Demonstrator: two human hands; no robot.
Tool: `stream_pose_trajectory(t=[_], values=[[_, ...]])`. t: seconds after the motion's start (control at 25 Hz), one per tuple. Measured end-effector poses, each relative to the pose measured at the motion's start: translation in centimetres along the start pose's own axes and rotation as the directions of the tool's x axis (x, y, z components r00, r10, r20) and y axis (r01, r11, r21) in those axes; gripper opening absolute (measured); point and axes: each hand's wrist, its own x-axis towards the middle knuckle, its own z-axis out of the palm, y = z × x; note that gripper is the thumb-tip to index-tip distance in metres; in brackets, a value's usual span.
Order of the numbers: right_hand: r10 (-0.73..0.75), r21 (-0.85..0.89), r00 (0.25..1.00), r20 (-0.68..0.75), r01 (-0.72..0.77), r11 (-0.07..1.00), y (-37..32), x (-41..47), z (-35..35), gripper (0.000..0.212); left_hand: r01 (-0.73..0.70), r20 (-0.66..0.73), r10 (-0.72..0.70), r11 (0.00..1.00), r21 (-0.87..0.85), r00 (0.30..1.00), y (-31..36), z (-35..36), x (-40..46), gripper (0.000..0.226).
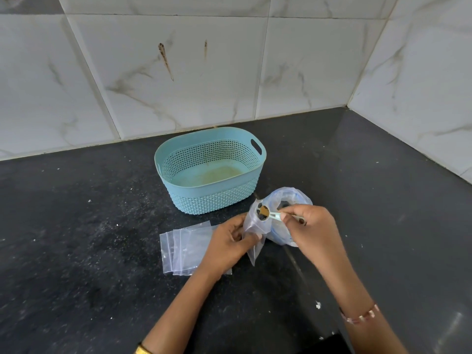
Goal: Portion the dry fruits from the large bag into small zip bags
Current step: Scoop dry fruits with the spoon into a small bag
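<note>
My left hand [231, 241] grips a small clear zip bag [255, 226] and holds it upright with its mouth open. My right hand [310, 226] pinches the handle of a pale blue scoop [270, 214]. The scoop's round bowl, filled with brown dry fruit, sits at the mouth of the small bag. Behind both hands the large clear bag [291, 200] lies on the counter, with dark pieces showing inside. A stack of several flat zip bags [184, 249] lies to the left, partly under my left hand.
A light blue perforated basket [163, 159] stands behind the bags, with nothing in it but a yellowish stain on its floor. The black stone counter [89, 251] is speckled with crumbs. White tiled walls [178, 72] meet in a corner at the right.
</note>
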Motion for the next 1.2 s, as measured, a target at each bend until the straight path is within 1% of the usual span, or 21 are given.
stream_pose_trajectory(t=[0.04, 0.08, 0.16, 0.24, 0.28, 0.32, 0.44, 0.52, 0.6, 0.68, 0.76, 0.8, 0.88, 0.96, 1.08, 1.16, 1.2], values=[[-0.12, -0.15, 0.992, -0.043, 0.112, 0.982, 0.1, -0.3, 0.6, 0.017, 0.001, -0.005, -0.001, 1.0, -0.004, 1.0, -0.1, 0.0, 0.0, 0.037], [-0.247, -0.266, 0.967, -0.066, 0.222, 0.938, 0.3, -0.7, 1.1, 0.018, -0.001, -0.01, 0.001, 1.0, -0.001, 1.0, -0.1, 0.0, 0.0, 0.037], [-0.484, -0.455, 0.873, -0.061, 0.408, 0.792, 1.0, -0.9, 1.7, 0.021, -0.006, -0.019, 0.006, 1.0, 0.008, 1.0, -0.1, 0.0, 0.1, 0.037], [-0.642, -0.583, 0.763, -0.073, 0.49, 0.648, 1.9, -0.8, 1.9, 0.023, -0.007, -0.018, 0.007, 1.0, 0.014, 1.0, 0.0, 0.1, 0.1, 0.036], [-0.681, -0.601, 0.727, -0.083, 0.509, 0.617, 2.2, -0.8, 2.0, 0.023, -0.008, -0.019, 0.008, 1.0, 0.017, 1.0, 0.0, 0.0, 0.1, 0.036], [-0.702, -0.595, 0.704, -0.103, 0.522, 0.611, 2.4, -1.0, 2.0, 0.023, -0.009, -0.022, 0.01, 1.0, 0.021, 1.0, 0.0, 0.0, 0.0, 0.036], [-0.728, -0.54, 0.661, -0.183, 0.551, 0.636, 2.6, -1.3, 1.9, 0.025, -0.009, -0.023, 0.009, 1.0, 0.012, 1.0, 0.0, 0.1, 0.0, 0.036], [-0.723, -0.531, 0.669, -0.173, 0.555, 0.641, 2.5, -1.0, 1.8, 0.027, -0.005, -0.023, 0.005, 1.0, 0.021, 1.0, 0.0, 0.0, 0.0, 0.035], [-0.685, -0.487, 0.702, -0.195, 0.537, 0.689, 2.5, -0.9, 1.9, 0.026, -0.002, -0.02, 0.002, 1.0, 0.022, 1.0, -0.1, 0.0, 0.0, 0.035], [-0.631, -0.355, 0.716, -0.299, 0.53, 0.77, 2.4, -0.9, 1.5, 0.022, 0.009, -0.02, -0.009, 1.0, -0.002, 1.0, 0.0, 0.0, -0.1, 0.038], [-0.561, -0.231, 0.72, -0.409, 0.513, 0.827, 2.5, -0.6, 0.6, 0.02, 0.015, -0.021, -0.015, 1.0, -0.003, 1.0, 0.1, 0.0, -0.1, 0.04], [-0.517, -0.198, 0.734, -0.442, 0.482, 0.854, 2.7, -0.5, 0.1, 0.019, 0.018, -0.021, -0.018, 1.0, 0.004, 1.0, 0.1, 0.0, -0.1, 0.04], [-0.423, -0.177, 0.792, -0.44, 0.385, 0.906, 3.7, 0.0, -0.6, 0.012, 0.028, -0.02, -0.028, 1.0, 0.005, 0.999, 0.3, 0.0, -0.1, 0.039], [-0.383, -0.276, 0.845, -0.373, 0.294, 0.915, 5.1, 0.3, -0.5, 0.013, 0.033, -0.01, -0.033, 0.999, 0.004, 0.999, 0.7, 0.0, -0.1, 0.037], [-0.403, -0.473, 0.884, -0.235, 0.259, 0.842, 6.3, 0.9, 0.5, 0.013, 0.029, 0.015, -0.029, 0.999, 0.034, 0.999, 1.0, -0.2, 0.1, 0.032], [-0.362, -0.544, 0.914, -0.181, 0.213, 0.812, 6.1, 1.4, 1.1, 0.011, 0.029, 0.023, -0.03, 0.999, 0.046, 0.999, 1.3, -0.3, 0.1, 0.03], [-0.341, -0.563, 0.926, -0.159, 0.198, 0.802, 5.9, 1.7, 1.3, 0.012, 0.024, 0.02, -0.025, 0.998, 0.052, 0.999, 1.5, -0.4, 0.0, 0.029]])
